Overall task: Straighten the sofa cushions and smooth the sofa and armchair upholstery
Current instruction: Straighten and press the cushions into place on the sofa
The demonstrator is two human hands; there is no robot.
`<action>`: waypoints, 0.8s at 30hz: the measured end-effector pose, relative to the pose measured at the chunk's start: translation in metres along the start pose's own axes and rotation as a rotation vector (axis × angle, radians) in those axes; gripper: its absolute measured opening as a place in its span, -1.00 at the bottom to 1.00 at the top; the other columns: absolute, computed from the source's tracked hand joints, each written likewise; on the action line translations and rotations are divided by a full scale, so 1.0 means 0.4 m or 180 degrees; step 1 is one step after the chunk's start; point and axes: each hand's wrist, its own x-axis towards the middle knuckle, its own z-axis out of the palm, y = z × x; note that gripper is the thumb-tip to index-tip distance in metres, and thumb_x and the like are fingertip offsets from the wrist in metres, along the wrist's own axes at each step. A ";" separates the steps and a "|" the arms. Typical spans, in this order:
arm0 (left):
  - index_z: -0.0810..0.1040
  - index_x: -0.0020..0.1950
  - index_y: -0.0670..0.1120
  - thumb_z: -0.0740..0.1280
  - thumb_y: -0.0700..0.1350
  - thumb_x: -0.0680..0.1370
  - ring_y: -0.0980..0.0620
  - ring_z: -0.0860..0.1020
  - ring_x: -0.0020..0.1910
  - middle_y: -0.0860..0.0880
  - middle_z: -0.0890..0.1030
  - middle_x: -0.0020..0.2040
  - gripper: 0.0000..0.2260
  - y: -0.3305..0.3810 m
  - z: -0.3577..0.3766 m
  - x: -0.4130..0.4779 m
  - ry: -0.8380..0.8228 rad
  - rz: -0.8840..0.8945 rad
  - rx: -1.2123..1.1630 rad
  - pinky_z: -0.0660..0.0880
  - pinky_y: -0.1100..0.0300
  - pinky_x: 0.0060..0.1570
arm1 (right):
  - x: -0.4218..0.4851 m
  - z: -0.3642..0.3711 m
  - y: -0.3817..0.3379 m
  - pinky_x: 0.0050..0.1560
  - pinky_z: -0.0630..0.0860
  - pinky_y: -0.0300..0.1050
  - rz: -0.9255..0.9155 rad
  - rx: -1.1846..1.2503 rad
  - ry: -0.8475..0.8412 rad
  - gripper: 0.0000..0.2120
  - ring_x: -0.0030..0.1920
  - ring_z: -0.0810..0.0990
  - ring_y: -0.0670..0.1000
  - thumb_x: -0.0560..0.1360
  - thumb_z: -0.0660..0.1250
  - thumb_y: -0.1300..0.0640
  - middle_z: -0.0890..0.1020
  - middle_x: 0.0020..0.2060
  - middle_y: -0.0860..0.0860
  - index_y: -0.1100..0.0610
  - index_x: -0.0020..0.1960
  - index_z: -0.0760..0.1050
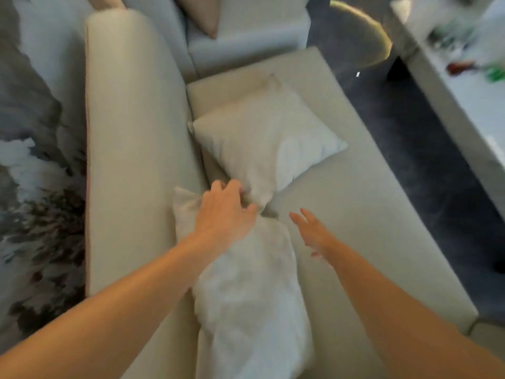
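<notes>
A pale cushion point(269, 138) lies flat on the beige sofa seat point(355, 203), its near corner pinched. My left hand point(226, 212) grips that corner, close to the backrest point(134, 132). A second pale cushion point(251, 291) lies nearer to me along the backrest, partly under my left forearm. My right hand point(311, 231) hovers over the seat just right of the two cushions, fingers spread, holding nothing.
A tan cushion point(205, 15) leans on another sofa section point(246, 47) at the top. A pale table point(459, 86) with blurred small objects stands at the right across dark floor point(410, 127). A patterned surface point(35, 173) lies behind the backrest at left.
</notes>
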 end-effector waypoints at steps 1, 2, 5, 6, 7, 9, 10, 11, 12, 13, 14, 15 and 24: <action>0.46 0.25 -0.07 0.34 0.08 0.47 -0.23 0.51 0.14 -0.16 0.46 0.21 -0.59 0.014 0.010 0.072 -0.0144 -0.0316 -0.0215 0.53 -0.05 0.11 | 0.038 -0.039 -0.049 0.32 0.40 0.17 -0.0192 -0.0102 0.0167 -0.37 0.43 0.35 0.21 0.58 0.19 -0.22 0.29 0.53 0.06 -0.08 0.57 0.10; 0.44 0.28 -0.11 0.33 0.06 0.47 -0.24 0.54 0.11 -0.18 0.47 0.24 -0.56 0.021 0.023 0.144 -0.0235 -0.0653 -0.0474 0.59 -0.05 0.03 | 0.080 -0.074 -0.100 0.38 0.37 0.17 -0.0421 -0.0220 0.0329 -0.37 0.44 0.34 0.21 0.58 0.21 -0.19 0.30 0.53 0.09 -0.06 0.57 0.11; 0.31 0.37 -0.19 0.37 0.06 0.45 -0.28 0.57 0.04 -0.25 0.45 0.30 -0.42 0.013 0.076 0.339 -0.0285 -0.1572 -0.1307 0.65 -0.10 -0.11 | 0.204 -0.148 -0.239 0.42 0.26 0.07 -0.1029 -0.0601 0.0700 -0.32 0.47 0.31 0.20 0.56 0.29 -0.16 0.32 0.51 0.13 -0.05 0.57 0.09; 0.23 0.43 -0.17 0.40 0.09 0.44 -0.31 0.54 0.11 -0.26 0.40 0.35 -0.32 0.010 0.103 0.394 -0.0306 -0.1806 -0.1633 0.63 -0.15 -0.07 | 0.246 -0.163 -0.273 0.42 0.26 0.09 -0.1138 -0.0771 0.0846 -0.29 0.47 0.31 0.21 0.54 0.31 -0.18 0.32 0.51 0.14 -0.09 0.57 0.07; 0.15 0.49 -0.13 0.43 0.14 0.41 -0.34 0.47 0.21 -0.25 0.33 0.41 -0.21 0.008 0.133 0.440 -0.0334 -0.1977 -0.1915 0.59 -0.21 0.00 | 0.289 -0.172 -0.298 0.44 0.25 0.13 -0.1175 -0.1000 0.1003 -0.26 0.47 0.29 0.24 0.51 0.32 -0.22 0.28 0.52 0.16 -0.14 0.57 0.05; -0.02 0.57 -0.05 0.47 0.25 0.34 -0.38 0.29 0.39 -0.25 0.15 0.52 0.00 -0.002 0.210 0.510 -0.0337 -0.2010 -0.1936 0.44 -0.26 0.23 | 0.369 -0.169 -0.320 0.50 0.15 0.23 -0.1067 -0.1387 0.1204 -0.17 0.52 0.17 0.30 0.41 0.34 -0.36 0.08 0.58 0.17 -0.26 0.54 0.02; -0.11 0.58 0.00 0.47 0.29 0.32 -0.37 0.20 0.44 -0.25 0.06 0.54 0.06 -0.013 0.249 0.534 -0.0323 -0.1938 -0.1801 0.36 -0.25 0.32 | 0.409 -0.156 -0.315 0.51 0.11 0.26 -0.1011 -0.1430 0.1200 -0.13 0.53 0.11 0.31 0.34 0.35 -0.42 -0.02 0.59 0.16 -0.30 0.53 0.02; -0.18 0.58 0.04 0.47 0.29 0.31 -0.35 0.13 0.48 -0.24 0.00 0.55 0.09 -0.025 0.288 0.552 -0.0271 -0.1813 -0.1748 0.30 -0.23 0.37 | 0.450 -0.139 -0.298 0.51 0.12 0.26 -0.0996 -0.1376 0.1152 -0.09 0.54 0.10 0.31 0.29 0.37 -0.45 -0.11 0.59 0.15 -0.33 0.52 0.03; -0.21 0.57 0.08 0.49 0.26 0.31 -0.32 0.10 0.50 -0.25 -0.01 0.55 0.10 -0.039 0.327 0.565 -0.0181 -0.1662 -0.1826 0.26 -0.17 0.41 | 0.488 -0.116 -0.270 0.50 0.15 0.24 -0.1019 -0.1246 0.1106 -0.07 0.54 0.12 0.28 0.26 0.39 -0.46 -0.17 0.59 0.12 -0.35 0.51 0.03; -0.21 0.57 0.11 0.51 0.22 0.31 -0.29 0.12 0.50 -0.28 0.02 0.54 0.09 -0.056 0.362 0.571 -0.0054 -0.1506 -0.1978 0.25 -0.10 0.43 | 0.521 -0.088 -0.237 0.50 0.18 0.21 -0.1066 -0.1065 0.1109 -0.08 0.53 0.13 0.26 0.25 0.41 -0.44 -0.21 0.59 0.07 -0.39 0.49 0.03; -0.18 0.56 0.14 0.53 0.18 0.31 -0.29 0.16 0.48 -0.31 0.06 0.51 0.08 -0.071 0.390 0.570 0.0100 -0.1383 -0.2107 0.24 -0.07 0.44 | 0.547 -0.061 -0.206 0.50 0.19 0.20 -0.1114 -0.0886 0.1194 -0.10 0.54 0.12 0.25 0.26 0.42 -0.43 -0.24 0.58 0.02 -0.44 0.46 0.02; -0.15 0.56 0.17 0.54 0.16 0.31 -0.30 0.23 0.43 -0.32 0.10 0.48 0.06 -0.079 0.408 0.567 0.0233 -0.1315 -0.2191 0.24 -0.09 0.44 | 0.564 -0.038 -0.182 0.49 0.20 0.20 -0.1148 -0.0746 0.1331 -0.13 0.53 0.09 0.28 0.26 0.42 -0.42 -0.25 0.58 -0.02 -0.50 0.43 0.00; 0.04 0.56 0.14 0.47 -0.10 0.41 -0.23 0.36 0.31 -0.15 0.21 0.39 -0.14 -0.003 0.202 0.540 0.0942 -0.0786 -0.1727 0.28 0.03 0.37 | 0.482 -0.011 -0.296 0.28 0.48 0.28 -0.0616 0.0041 0.1173 -0.05 0.45 0.26 0.27 0.28 0.48 -0.32 -0.08 0.58 0.06 -0.35 0.51 0.02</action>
